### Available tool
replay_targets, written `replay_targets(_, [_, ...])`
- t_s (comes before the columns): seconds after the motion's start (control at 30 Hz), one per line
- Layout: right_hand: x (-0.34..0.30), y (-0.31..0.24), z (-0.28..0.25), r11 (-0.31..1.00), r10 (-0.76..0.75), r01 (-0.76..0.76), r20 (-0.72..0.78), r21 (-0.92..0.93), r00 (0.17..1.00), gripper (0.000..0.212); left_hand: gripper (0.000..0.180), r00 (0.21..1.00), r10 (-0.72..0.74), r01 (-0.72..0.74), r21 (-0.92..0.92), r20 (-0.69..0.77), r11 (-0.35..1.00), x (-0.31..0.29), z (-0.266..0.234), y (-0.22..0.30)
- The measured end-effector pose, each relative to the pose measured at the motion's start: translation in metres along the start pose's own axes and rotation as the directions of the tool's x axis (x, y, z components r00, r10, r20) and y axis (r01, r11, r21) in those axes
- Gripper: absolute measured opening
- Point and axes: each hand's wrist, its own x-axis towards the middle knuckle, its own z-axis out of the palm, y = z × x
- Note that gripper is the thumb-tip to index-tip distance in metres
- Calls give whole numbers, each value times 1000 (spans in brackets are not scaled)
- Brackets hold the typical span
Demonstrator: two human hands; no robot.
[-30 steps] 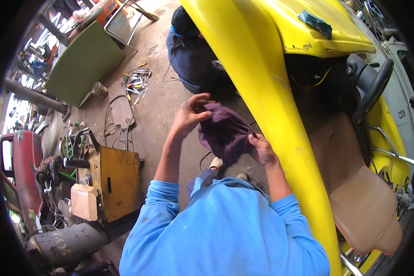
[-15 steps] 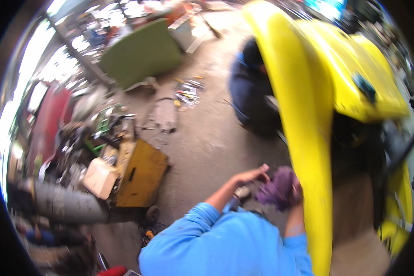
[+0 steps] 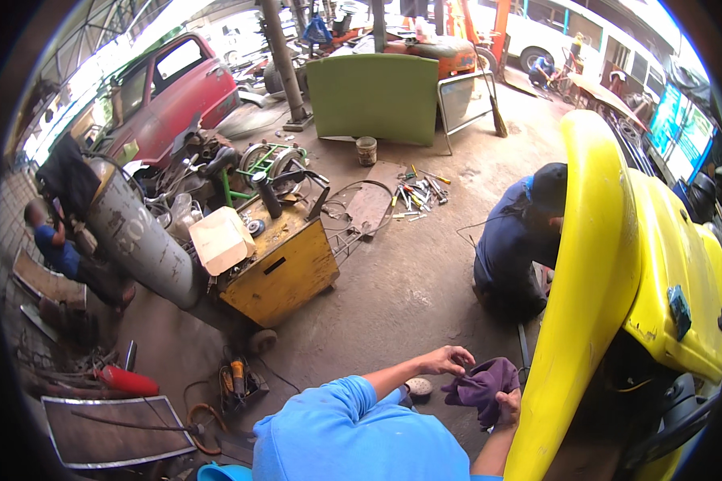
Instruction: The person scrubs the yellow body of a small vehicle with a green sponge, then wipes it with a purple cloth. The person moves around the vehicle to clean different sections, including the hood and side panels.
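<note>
A crumpled purple cloth (image 3: 488,386) is held in my right hand (image 3: 508,407), whose fingers close on its right side. My left hand (image 3: 448,361) is just left of the cloth, fingers loosely bent and apart, with nothing seen in them. Its fingertips are close to the cloth's upper edge; whether they touch it I cannot tell. Beside my right forearm runs the long curved yellow fender (image 3: 583,305) of a vehicle. The yellow hood (image 3: 672,264) lies beyond it.
A co-worker (image 3: 515,240) in dark clothes crouches beyond the fender. Hand tools (image 3: 419,194) lie on the concrete floor. Left of me stands a yellow wheeled cabinet (image 3: 285,272), alongside a grey gas cylinder (image 3: 140,232). A green panel (image 3: 373,98) stands farther off. Another person (image 3: 54,240) is far left.
My view has swung left and up, bringing the red vehicle and cylinder further into view. The cloth stays in my right hand, hanging looser than before. My left hand remains beside it.
</note>
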Motion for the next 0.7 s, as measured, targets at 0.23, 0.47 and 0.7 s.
replay_targets(0.23, [13, 13, 5, 990, 144, -144, 34, 1, 989, 78, 38, 943, 320, -270, 346, -96, 899, -4, 23, 6])
replay_targets(0.47, [13, 23, -44, 976, 211, -207, 50, -69, 976, 49, 22, 933, 357, -228, 724, -28, 651, -9, -8, 28])
replay_targets(0.7, [-1, 51, -75, 218, -225, -154, -203, -964, 953, 60, 26, 970, 198, -232, 781, 141, 580, -5, 20, 59])
